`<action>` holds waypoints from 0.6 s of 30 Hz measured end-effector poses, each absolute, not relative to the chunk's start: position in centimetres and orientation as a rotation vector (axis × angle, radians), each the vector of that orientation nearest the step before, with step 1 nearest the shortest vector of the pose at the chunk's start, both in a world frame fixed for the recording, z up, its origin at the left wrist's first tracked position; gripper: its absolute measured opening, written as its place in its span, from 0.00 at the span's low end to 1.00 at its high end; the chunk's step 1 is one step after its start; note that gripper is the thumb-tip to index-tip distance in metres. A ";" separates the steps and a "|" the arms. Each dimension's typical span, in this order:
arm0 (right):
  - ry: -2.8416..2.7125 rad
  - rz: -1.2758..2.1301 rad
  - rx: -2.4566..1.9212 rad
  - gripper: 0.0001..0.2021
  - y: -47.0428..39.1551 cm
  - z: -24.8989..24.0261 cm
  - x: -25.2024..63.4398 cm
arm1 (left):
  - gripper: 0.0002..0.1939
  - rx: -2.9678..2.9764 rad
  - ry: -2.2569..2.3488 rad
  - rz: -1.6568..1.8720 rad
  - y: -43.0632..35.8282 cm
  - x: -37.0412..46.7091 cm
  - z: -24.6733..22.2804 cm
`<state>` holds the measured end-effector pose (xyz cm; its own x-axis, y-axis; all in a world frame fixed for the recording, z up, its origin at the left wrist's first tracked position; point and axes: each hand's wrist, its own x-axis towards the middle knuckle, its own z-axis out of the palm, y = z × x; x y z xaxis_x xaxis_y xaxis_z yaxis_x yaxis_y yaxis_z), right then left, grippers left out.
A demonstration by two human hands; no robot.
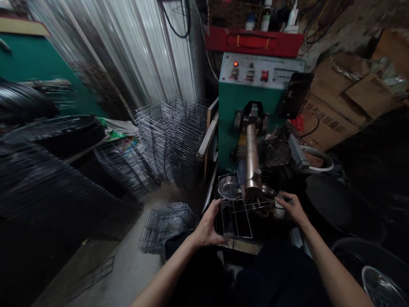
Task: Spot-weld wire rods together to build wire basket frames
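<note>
A small wire frame (237, 219) hangs in front of me, below the metal arm (252, 149) of a green machine (230, 115). Its left side is gripped by my left hand (208, 226), thumb low and fingers at the upper edge. On the right, my right hand (290, 205) has its fingers pinched at the frame's far wires, beside a round metal dish (267, 192); exactly what they hold is too small to tell. Another shiny round dish (229, 187) sits behind the frame, left of the arm's tip.
Tall stacks of wire frames (172, 136) stand left of the machine, with a lower stack (166, 226) on the floor. A red case (254, 41) lies on top of the machine. Cardboard boxes (332, 102) are at the right, above a dark round container (335, 204).
</note>
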<state>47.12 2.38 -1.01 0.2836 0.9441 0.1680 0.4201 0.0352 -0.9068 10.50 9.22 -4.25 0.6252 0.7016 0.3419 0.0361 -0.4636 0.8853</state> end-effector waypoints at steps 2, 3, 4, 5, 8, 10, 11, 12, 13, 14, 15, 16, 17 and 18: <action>-1.294 0.651 -1.561 0.29 2.4 -1.0 47.2 | 0.56 1.920 0.584 0.889 9.3 10.6 -4.2; -1.290 0.645 -1.563 0.30 2.5 -0.9 47.2 | 0.56 1.923 0.581 0.895 9.4 10.7 -4.2; -1.288 0.642 -1.567 0.30 2.5 -0.9 47.2 | 0.56 1.923 0.582 0.901 9.4 10.7 -4.2; -1.287 0.636 -1.573 0.30 2.5 -0.8 47.2 | 0.56 1.920 0.589 0.905 9.5 10.7 -4.3; -1.282 0.621 -1.586 0.30 2.5 -0.8 47.2 | 0.57 1.908 0.604 0.899 9.6 10.7 -4.6; -1.280 0.625 -1.578 0.31 2.5 -0.8 47.1 | 0.57 1.906 0.590 0.904 9.7 10.7 -4.7; -1.279 0.632 -1.572 0.31 2.6 -0.8 47.1 | 0.57 1.909 0.583 0.908 9.7 10.8 -4.7; -1.279 0.644 -1.566 0.31 2.7 -0.7 47.1 | 0.57 1.910 0.582 0.912 9.7 10.8 -4.7; -1.279 0.653 -1.561 0.31 2.7 -0.6 47.0 | 0.57 1.911 0.586 0.913 9.8 10.9 -4.8; -1.278 0.656 -1.557 0.31 2.7 -0.5 47.0 | 0.57 1.909 0.590 0.911 9.8 11.0 -4.8; -1.276 0.655 -1.553 0.30 2.7 -0.4 47.0 | 0.57 1.906 0.593 0.912 9.9 11.0 -4.8; -1.277 0.656 -1.548 0.30 2.7 -0.3 47.0 | 0.57 1.905 0.593 0.912 9.9 11.1 -4.8; -1.279 0.656 -1.541 0.29 2.6 -0.3 47.0 | 0.57 1.907 0.591 0.916 10.0 11.1 -4.7; -1.280 0.652 -1.533 0.28 2.5 -0.3 47.0 | 0.56 1.913 0.588 0.920 10.0 11.1 -4.7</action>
<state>47.03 2.52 -0.31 0.2957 0.9373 0.1845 0.4016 0.0533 -0.9143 11.11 9.96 -4.69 0.6092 0.7059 0.3613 0.0319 -0.4770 0.8783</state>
